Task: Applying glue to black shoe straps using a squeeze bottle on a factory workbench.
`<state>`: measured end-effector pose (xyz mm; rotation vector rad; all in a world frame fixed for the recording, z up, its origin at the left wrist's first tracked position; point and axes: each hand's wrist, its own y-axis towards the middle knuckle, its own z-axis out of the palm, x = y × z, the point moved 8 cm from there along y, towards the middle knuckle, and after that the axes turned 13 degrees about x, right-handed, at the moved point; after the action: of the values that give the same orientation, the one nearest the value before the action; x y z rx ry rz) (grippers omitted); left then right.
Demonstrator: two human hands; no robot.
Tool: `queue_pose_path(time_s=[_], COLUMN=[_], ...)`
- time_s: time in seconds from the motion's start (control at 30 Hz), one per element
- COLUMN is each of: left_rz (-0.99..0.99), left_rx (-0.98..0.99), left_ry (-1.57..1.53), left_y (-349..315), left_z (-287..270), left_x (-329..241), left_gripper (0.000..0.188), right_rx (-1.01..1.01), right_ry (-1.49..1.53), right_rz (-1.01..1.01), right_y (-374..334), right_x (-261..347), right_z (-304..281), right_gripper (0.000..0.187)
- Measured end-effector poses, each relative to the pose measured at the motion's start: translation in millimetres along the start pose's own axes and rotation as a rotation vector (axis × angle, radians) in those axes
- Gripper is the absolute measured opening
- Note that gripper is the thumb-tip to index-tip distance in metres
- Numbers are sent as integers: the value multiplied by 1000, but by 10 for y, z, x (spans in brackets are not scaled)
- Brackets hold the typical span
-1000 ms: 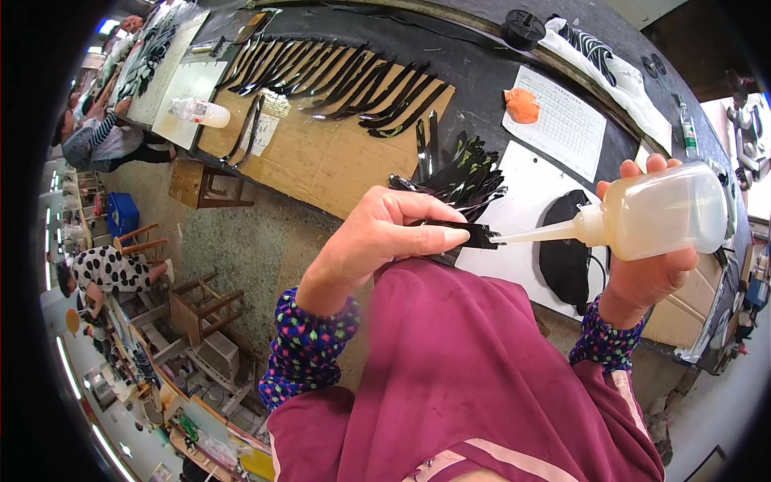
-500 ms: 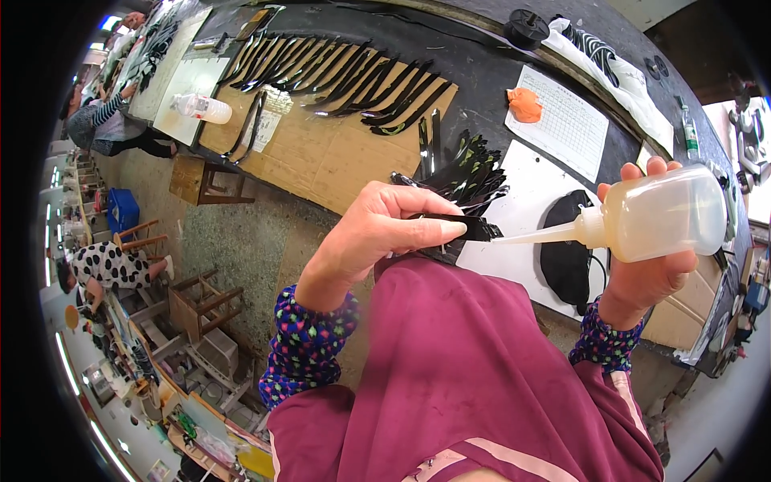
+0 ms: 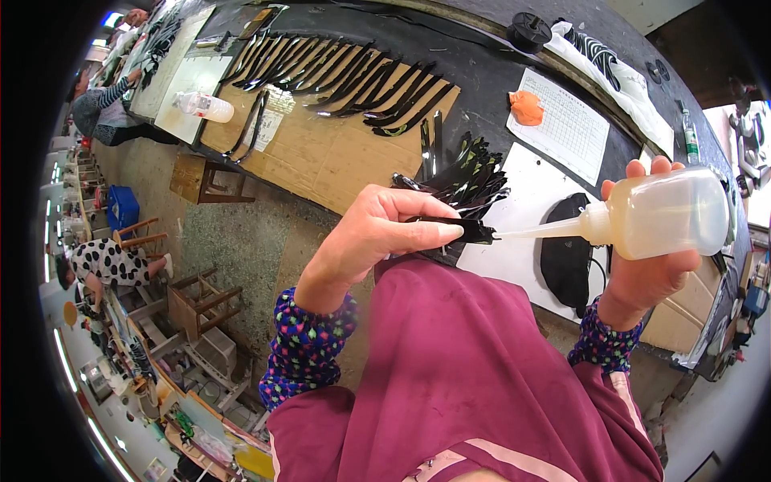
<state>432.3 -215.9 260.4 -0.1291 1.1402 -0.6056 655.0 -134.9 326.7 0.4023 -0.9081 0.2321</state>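
Observation:
Between the thumb and fingers of my left hand (image 3: 373, 231) is a black glossy strip (image 3: 475, 232), its end pointing right. My right hand (image 3: 642, 277) is wrapped round a translucent squeeze bottle (image 3: 671, 213) tipped on its side, with pale yellowish liquid inside. Its long thin nozzle (image 3: 554, 230) points left, and the tip is at the strip's end; whether they touch I cannot tell. Just beyond my left hand lies a heap of similar black strips (image 3: 474, 173). Farther off, several more strips (image 3: 345, 80) lie in a row along a brown cardboard sheet (image 3: 297, 165).
A white board (image 3: 522, 201) carries a black cloth item (image 3: 566, 253) near my right hand. Behind it are a printed sheet (image 3: 562, 136) and an orange crumpled piece (image 3: 526, 108). A plastic bottle (image 3: 205, 107) lies at the left. Wooden stools (image 3: 205, 305) and other people are off left.
The squeeze bottle and its nozzle have shifted slightly right. The strip's end in my left hand has tilted a little. Both hands keep their hold.

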Motion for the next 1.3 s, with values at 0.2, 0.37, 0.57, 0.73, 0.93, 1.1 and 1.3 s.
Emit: queue_pose_path(time_s=[0.2, 0.37, 0.57, 0.73, 0.93, 1.1, 1.3], left_rz=[-15, -12, 2, 11, 77, 6, 77], left_rx=[89, 83, 58, 48, -252, -934, -1247], left_ry=[-56, -34, -58, -83, 15, 678, 949], left_y=[-36, -67, -99, -161, -381, -855, -573], left_z=[63, 52, 2, -47, -787, -2457, -4334], left_x=[27, 30, 37, 30, 124, 221, 541], left_gripper=[16, 16, 16, 17, 13, 24, 28], right_rx=[17, 17, 27, 44, -36, -75, -190], right_ry=[-52, -62, -63, -35, -180, -91, -93], right_rz=[29, 45, 69, 64, 132, 148, 190], right_y=[-1, -4, -27, -17, -6, -8, 126], right_x=[-38, -54, -85, -152, -336, -547, -883], right_z=[0, 9, 24, 62, -144, -303, -228], right_gripper=[91, 91, 92, 91, 79, 76, 73])
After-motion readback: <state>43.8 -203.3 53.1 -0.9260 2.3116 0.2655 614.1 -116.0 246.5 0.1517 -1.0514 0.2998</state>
